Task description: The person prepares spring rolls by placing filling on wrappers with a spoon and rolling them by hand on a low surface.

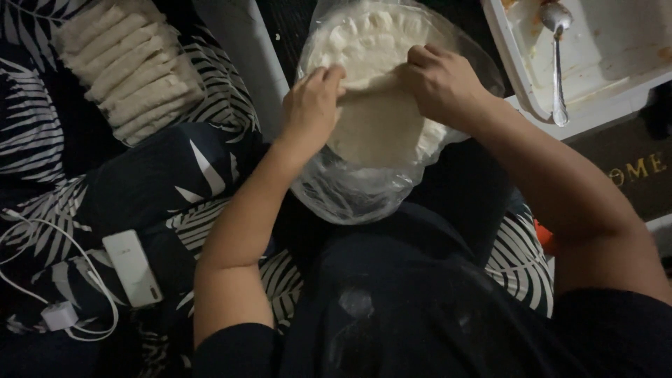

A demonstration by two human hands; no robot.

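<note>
Wrappers (381, 122) first, since both hands are on them: one round stack of thin white sheets, sitting in one clear plastic bag (350, 189) that rests on the person's lap, up at the top middle of the view. The stack is pale and floury, and the top sheet looks partly lifted near the far edge. Can't count the sheets, they're too thin and blended together.

Biggest thing otherwise is the leaf-print fabric (42, 126), dark with white fronds, spread across the left side and under the lap. Next, one white rectangular tray (609, 63) at the top right, smeared with orange, with one metal spoon (558, 63) lying in it. At the top left there's one batch of pale rolled pieces (129, 66), roughly eight or nine lined up side by side in a clear wrap.

Two hands: the left hand (311, 105) has its fingers curled and pinching the edge of the top sheet, and the right hand (437, 80) does the same just beside it, fingers closed on that same edge.

Smallest stuff: one white phone (131, 267) lying on the fabric lower left, one white charger plug (59, 315) near it, and one white cable (42, 231) looping around both.
</note>
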